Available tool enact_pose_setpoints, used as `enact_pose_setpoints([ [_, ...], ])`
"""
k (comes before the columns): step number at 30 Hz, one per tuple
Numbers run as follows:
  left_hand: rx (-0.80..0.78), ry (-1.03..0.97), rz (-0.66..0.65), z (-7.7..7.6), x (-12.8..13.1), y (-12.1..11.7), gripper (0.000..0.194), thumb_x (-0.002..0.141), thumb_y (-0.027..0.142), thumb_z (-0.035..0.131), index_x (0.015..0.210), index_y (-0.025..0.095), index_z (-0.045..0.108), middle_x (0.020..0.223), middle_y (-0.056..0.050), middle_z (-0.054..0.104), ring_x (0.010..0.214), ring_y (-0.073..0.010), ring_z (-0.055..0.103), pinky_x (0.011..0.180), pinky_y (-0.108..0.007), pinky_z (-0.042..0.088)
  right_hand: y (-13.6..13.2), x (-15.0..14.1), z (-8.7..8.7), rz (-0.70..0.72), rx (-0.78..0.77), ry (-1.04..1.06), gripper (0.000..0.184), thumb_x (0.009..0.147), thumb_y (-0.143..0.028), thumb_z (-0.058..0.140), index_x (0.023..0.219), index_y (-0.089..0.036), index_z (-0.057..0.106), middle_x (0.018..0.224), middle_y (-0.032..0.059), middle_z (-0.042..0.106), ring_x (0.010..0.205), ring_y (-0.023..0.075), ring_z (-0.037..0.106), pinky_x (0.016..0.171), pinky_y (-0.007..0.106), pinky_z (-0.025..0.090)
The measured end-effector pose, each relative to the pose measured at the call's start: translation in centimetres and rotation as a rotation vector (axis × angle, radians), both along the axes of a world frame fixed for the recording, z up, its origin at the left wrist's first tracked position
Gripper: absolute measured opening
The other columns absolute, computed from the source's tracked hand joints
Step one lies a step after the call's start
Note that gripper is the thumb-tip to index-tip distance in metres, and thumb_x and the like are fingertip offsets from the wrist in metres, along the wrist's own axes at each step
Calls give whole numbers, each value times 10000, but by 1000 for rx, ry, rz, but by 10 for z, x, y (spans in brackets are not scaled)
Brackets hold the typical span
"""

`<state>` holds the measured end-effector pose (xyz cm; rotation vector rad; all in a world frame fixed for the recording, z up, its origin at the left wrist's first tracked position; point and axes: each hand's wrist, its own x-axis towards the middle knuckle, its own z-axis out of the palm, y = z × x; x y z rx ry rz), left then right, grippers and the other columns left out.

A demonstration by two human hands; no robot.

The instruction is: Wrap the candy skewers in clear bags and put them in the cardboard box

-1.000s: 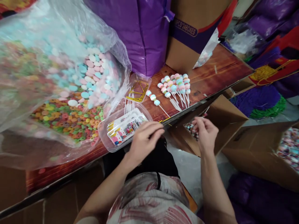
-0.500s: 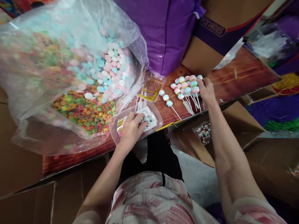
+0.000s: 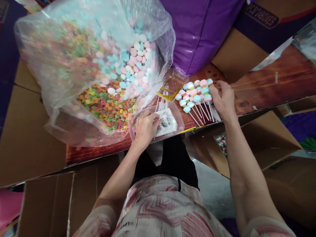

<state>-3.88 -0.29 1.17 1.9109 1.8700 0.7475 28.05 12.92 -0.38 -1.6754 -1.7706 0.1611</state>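
Largest in the frame is the wood-patterned table (image 3: 266,79), crossing from lower left to right; on it, at upper left, stands one clear plastic bag (image 3: 166,24) of candy rings and pastel candies. One purple sack (image 3: 197,29) occupies the upper centre, beside one printed carton (image 3: 239,54) at upper right. One open carton (image 3: 269,131) lies below the table's edge, right of centre. The right hand (image 3: 224,98), right of centre, has its nearest digit at the right border of the candy skewers (image 3: 195,92), with a gap between that digit and the next; the skewers lie left of the fingers, and overlap prevents an exact count. The left hand (image 3: 145,127), at centre, has its fingers bent close together over the printed packets (image 3: 170,121); whether they pinch one cannot be told. These packets, partly beneath and partly right of the fingertips, lie in the larger tray (image 3: 182,123), their number hidden by stacking. Of two trays, the smaller tray (image 3: 182,75) sits just above it, containing gold ties (image 3: 171,90), several and crossed. Several white sticks (image 3: 161,104), partly overlapping, lie between the two trays.
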Motion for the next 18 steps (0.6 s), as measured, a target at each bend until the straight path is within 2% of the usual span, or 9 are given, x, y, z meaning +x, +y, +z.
enact_pose_setpoints([
  [2,26,-33,-3,1,0,0,115,873,116,684,834,220,712,949,-65,708,955,-255,656,873,-383,483,-23,-1,16,-46,79,-63,483,968,-498,615,1319,-169,656,1332,202,689,1198,322,618,1041,504,458],
  [5,103,-154,30,4,0,0,137,859,92,678,807,217,656,914,-40,692,916,-222,638,854,-353,467,-71,-19,44,-15,284,-73,404,956,-423,663,1258,-156,696,1304,206,698,1230,323,618,1055,514,461],
  [6,131,-235,55,5,1,0,134,862,106,682,805,219,640,878,-24,676,868,-200,624,823,-333,463,-89,-30,51,11,347,-54,371,964,-405,666,1231,-152,708,1263,201,711,1208,322,636,1047,523,471],
  [8,174,-471,110,9,5,0,129,885,173,699,812,225,606,786,11,624,757,-159,582,743,-291,451,-122,-58,60,79,362,59,267,999,-358,631,1191,-195,719,1185,143,738,1173,294,661,1003,505,513],
  [11,180,-936,186,17,15,2,222,898,318,760,821,232,571,717,37,570,676,-127,557,678,-257,452,-158,-106,55,269,164,340,231,999,-329,646,1197,-227,707,1142,95,749,1025,237,707,907,425,571],
  [13,141,-1215,233,22,24,5,271,867,359,810,817,231,575,730,37,584,696,-118,586,698,-245,478,-172,-134,45,341,64,439,260,969,-339,693,1206,-235,697,1154,92,750,995,229,709,893,408,584],
  [16,67,-1503,298,28,33,10,288,809,314,870,807,221,597,764,40,613,726,-101,610,721,-228,501,-181,-161,35,343,25,519,279,909,-320,756,1169,-233,703,1109,75,763,992,230,709,914,400,581],
  [18,45,-1637,328,30,36,11,307,762,263,906,798,211,606,779,46,630,725,-86,617,728,-219,509,-184,-168,34,292,7,602,166,917,-292,730,1072,-234,722,995,40,770,899,202,707,862,362,582],
])
